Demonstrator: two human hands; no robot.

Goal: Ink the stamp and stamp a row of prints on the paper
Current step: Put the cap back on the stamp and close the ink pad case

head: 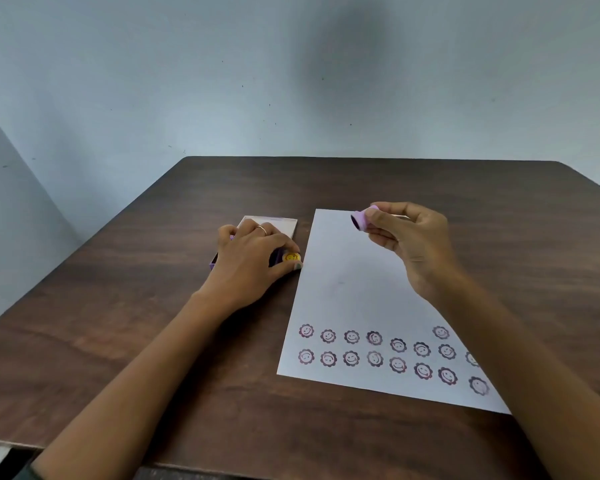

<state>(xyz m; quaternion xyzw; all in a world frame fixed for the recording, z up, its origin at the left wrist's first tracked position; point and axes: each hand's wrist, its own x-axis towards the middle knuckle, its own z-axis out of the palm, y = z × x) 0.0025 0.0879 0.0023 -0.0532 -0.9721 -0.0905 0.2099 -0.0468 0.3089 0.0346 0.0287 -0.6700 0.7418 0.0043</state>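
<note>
While the right hand (409, 237) is pinching a small lilac stamp (363, 219) between thumb and fingertips, lifted clear above the far end of the paper (354, 278), two rows of purple smiley-flower prints (374, 348) are already sitting along the near edge of the sheet. From where I am standing, the lower row is looking full across the width, as far as the right forearm is letting me see; the upper row is showing a gap toward its right end, with one print sitting a little higher at about two o'clock from the rest. The stamp is tilting sideways, its dark face pointing toward nine o'clock, not down at the paper.

At nine o'clock from the sheet, the left hand (253, 251) is resting over a shallow purple box (274, 225), fingers curled around its near right corner, touching a yellow smiley-topped piece (291, 257); whether it is truly gripping that piece or only steadying the box, I cannot tell. I cannot make out an ink pad either; it may be lying under that hand.

Most of the stamping seems done. What is looking left is either a fresh inking for another row higher up, at twelve o'clock from the existing prints, or filling the gap.
</note>
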